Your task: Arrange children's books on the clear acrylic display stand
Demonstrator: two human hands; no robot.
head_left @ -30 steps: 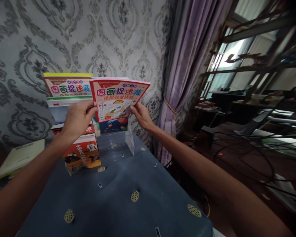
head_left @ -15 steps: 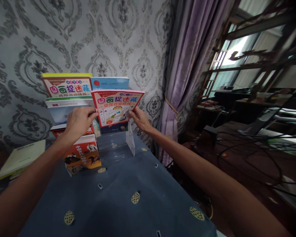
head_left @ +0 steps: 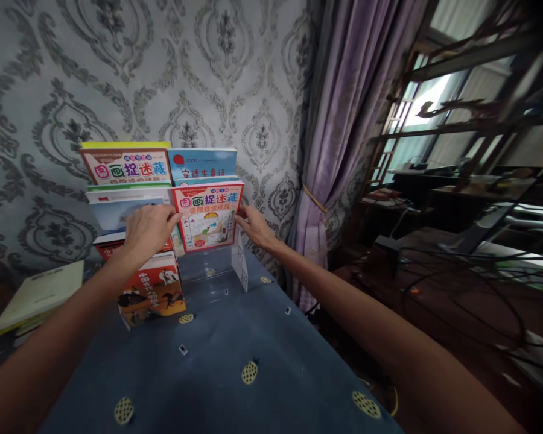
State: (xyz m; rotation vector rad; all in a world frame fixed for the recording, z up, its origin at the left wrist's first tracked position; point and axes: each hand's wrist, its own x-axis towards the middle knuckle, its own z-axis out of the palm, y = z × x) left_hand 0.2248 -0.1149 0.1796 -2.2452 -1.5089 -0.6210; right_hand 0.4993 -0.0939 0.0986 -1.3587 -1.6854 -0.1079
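In the head view, just below and between the fingers of the left hand (head_left: 149, 230) and the right hand (head_left: 256, 228), a clear tiered rack (head_left: 239, 265) is seen, set on a table (head_left: 185, 380) that is covered with a dark blue, pineapple-printed cloth. The rack is filled in two columns. Behind and around the left fingers, its left column is occupied by a yellow-topped book (head_left: 129, 166), a pale blue-and-white book (head_left: 111, 212), a red book (head_left: 109, 248) partly covered by the arm, and, below those fingers, an orange book (head_left: 163, 289) illustrated with figures and a horse. In the right column, a blue book (head_left: 203, 161) is placed above and behind the space between both sets of fingers.

A red-bordered book (head_left: 208, 220) is held directly between the hands, in front of the blue one. Its left edge is pinched by the left fingers, thumb and forefinger brought together; its right edge is clamped by the right fingers, with the thumb laid on the front cover. It is kept nearly upright at the right column, above the clear front; whether its lower edge is supported there cannot be told. The cover is edged in red and printed with large multicoloured Chinese characters, under which a pale drawing with a yellow sun-like shape and small green and blue figures is shown.
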